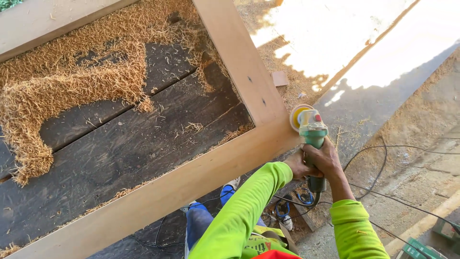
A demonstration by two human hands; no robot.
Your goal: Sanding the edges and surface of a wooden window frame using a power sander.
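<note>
Both hands, left hand and right hand, clamp the green angle sander, its yellow disc against the pale wooden frame's outer corner; sanding step, steady pressure needed.

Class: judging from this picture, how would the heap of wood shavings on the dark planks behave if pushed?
The wood shavings would probably scatter, being loose curls. They look light, likely drifting easily. The heap seems soft, so it should flatten rather than slide whole.

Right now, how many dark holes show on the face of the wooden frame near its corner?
2. One hole sits higher up the frame rail; the other hole lies lower, nearer the corner where the green grinder meets it. Sawdust may hide others.
</note>
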